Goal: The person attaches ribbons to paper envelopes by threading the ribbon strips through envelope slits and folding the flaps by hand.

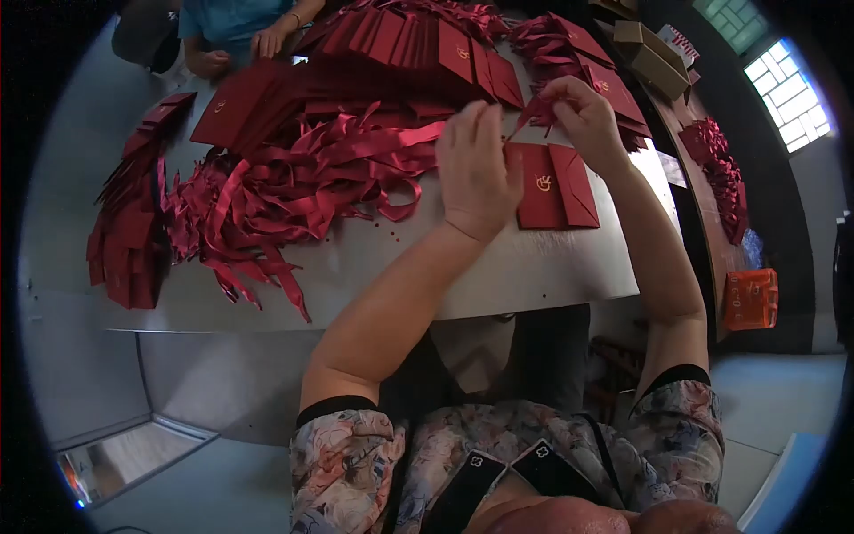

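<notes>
A red paper bag (pixel 541 189) with a gold emblem lies flat on the table, its top edge near both hands. My left hand (pixel 480 169) is raised at the bag's left side, fingers extended and slightly blurred. To the right and above the bag, my right hand (pixel 578 116) pinches a red ribbon (pixel 537 110) between thumb and fingers. The ribbon runs down toward the bag's upper edge. Left of my left hand, a large tangle of red ribbons (pixel 302 178) covers the table.
Stacked red bags (pixel 400 44) fill the table's far side, with more bags (pixel 129 249) at its left edge. Another person's hands (pixel 271 40) are at the far left. A side bench holds a cardboard box (pixel 649 58) and an orange container (pixel 750 299).
</notes>
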`<state>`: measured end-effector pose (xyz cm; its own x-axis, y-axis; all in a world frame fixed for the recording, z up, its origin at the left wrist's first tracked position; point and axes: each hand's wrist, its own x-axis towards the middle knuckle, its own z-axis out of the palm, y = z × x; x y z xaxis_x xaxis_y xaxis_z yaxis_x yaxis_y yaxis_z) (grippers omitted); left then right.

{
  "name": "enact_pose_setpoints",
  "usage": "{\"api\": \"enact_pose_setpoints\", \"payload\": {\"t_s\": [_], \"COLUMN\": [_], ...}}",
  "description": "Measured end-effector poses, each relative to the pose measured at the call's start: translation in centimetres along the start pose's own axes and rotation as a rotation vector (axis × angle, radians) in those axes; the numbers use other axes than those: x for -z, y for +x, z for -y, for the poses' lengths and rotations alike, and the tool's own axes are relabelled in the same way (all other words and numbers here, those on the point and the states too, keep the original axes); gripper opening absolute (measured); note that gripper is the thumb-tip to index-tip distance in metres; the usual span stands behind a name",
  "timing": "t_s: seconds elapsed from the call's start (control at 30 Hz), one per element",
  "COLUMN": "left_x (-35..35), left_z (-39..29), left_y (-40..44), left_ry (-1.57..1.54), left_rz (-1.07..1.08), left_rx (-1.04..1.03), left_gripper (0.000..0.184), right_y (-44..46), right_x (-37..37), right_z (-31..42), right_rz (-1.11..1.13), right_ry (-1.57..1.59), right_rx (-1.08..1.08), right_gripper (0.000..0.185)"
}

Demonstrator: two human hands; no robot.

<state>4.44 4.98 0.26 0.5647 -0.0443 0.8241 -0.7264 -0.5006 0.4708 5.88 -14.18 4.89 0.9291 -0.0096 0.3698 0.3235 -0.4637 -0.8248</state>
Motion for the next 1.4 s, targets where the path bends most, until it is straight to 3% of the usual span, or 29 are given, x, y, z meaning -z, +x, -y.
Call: {"api": "enact_pose_setpoints", "payload": {"t_s": [0.07, 0.13, 0.27, 0.37, 0.4, 0.47, 0.5, 0.57, 0.67, 0.8, 0.87, 0.97, 1.0, 1.07, 1.1, 1.2, 1.27, 1.3, 1.37, 1.4], "left_x": [-0.4, -0.9, -1.4, -1.5, -1.7, -2.2, -2.2, -2.0, -1.9, -1.7, -1.6, -1.5, -1.4, -1.4, -1.4, -1.5, -1.5, -1.6, -2.0, -2.2], "left_z": [1.5, 2.8, 2.6, 2.8, 3.1, 3.8, 3.9, 4.0, 4.5, 4.5, 4.5, 4.4, 4.3, 3.7, 3.6, 3.6, 3.3, 2.9, 2.2, 2.3], "left_y": [-0.1, -0.8, -1.4, -1.0, -1.2, -1.4, -1.3, -1.0, -1.0, -0.8, -0.7, -0.6, -0.5, -0.5, -0.6, -1.2, -1.2, -0.8, -0.2, 0.0], "left_ry": [0.068, 0.044, -0.082, -0.062, -0.062, -0.015, -0.012, 0.023, 0.031, 0.011, -0.012, -0.005, -0.005, -0.137, -0.136, -0.118, -0.220, -0.207, -0.489, -0.471], "left_rz": [0.029, 0.496, 0.607, 0.522, 0.530, 0.334, 0.339, 0.293, 0.313, 0.308, 0.303, 0.292, 0.293, 0.311, 0.313, 0.442, 0.628, 0.627, 0.671, 0.674], "left_rx": [0.023, -0.023, 0.084, 0.039, 0.036, -0.067, -0.069, -0.052, 0.039, 0.046, 0.080, 0.053, 0.054, 0.172, 0.167, 0.212, 0.492, 0.481, 0.948, 0.947], "left_gripper": [0.030, 0.023, 0.014, 0.008, 0.008, 0.008, 0.008, 0.009, 0.009, 0.008, 0.008, 0.009, 0.009, 0.011, 0.011, 0.014, 0.018, 0.018, 0.023, 0.023], "right_y": [-2.0, -4.0, -6.9, -8.4, -8.7, -9.3, -9.4, -8.9, -7.6, -6.1, -5.4, -4.5, -4.3, -3.6, -3.3, -3.5, -4.3, -4.7, -5.3, -5.6], "right_x": [1.8, 3.3, 6.4, 8.6, 8.8, 8.9, 8.6, 6.1, 1.1, -4.2, -5.1, -3.6, -2.3, 0.5, 2.1, 4.0, 3.0, 2.0, 0.8, 0.2], "right_z": [0.3, 0.8, -1.5, -3.6, -1.9, -3.5, -3.6, -2.1, -0.7, -2.8, -4.0, -2.8, -1.5, -1.4, -1.0, -2.8, -4.6, -5.8, -6.0, -6.0], "right_rz": [-0.015, -0.022, -0.064, -0.075, -0.033, -0.045, -0.084, -0.060, 0.150, 0.213, 0.192, 0.078, 0.033, -0.050, -0.087, -0.095, -0.032, -0.046, -0.042, -0.030], "right_ry": [-0.021, 0.020, -0.144, -0.201, -0.422, -0.712, -0.779, -0.513, -0.549, -0.569, -0.606, -0.323, -0.176, 0.068, 0.001, -0.228, -0.113, -0.086, -0.072, -0.070], "right_rx": [0.020, -0.034, -0.075, -0.152, -0.196, -0.105, -0.029, -0.012, 0.137, 0.357, 0.508, 0.385, 0.153, -0.092, -0.212, -0.144, -0.168, -0.069, -0.122, -0.187], "right_gripper": [0.019, 0.018, 0.020, 0.023, 0.026, 0.028, 0.026, 0.026, 0.028, 0.028, 0.019, 0.014, 0.012, 0.015, 0.017, 0.016, 0.017, 0.018, 0.018, 0.018]}}
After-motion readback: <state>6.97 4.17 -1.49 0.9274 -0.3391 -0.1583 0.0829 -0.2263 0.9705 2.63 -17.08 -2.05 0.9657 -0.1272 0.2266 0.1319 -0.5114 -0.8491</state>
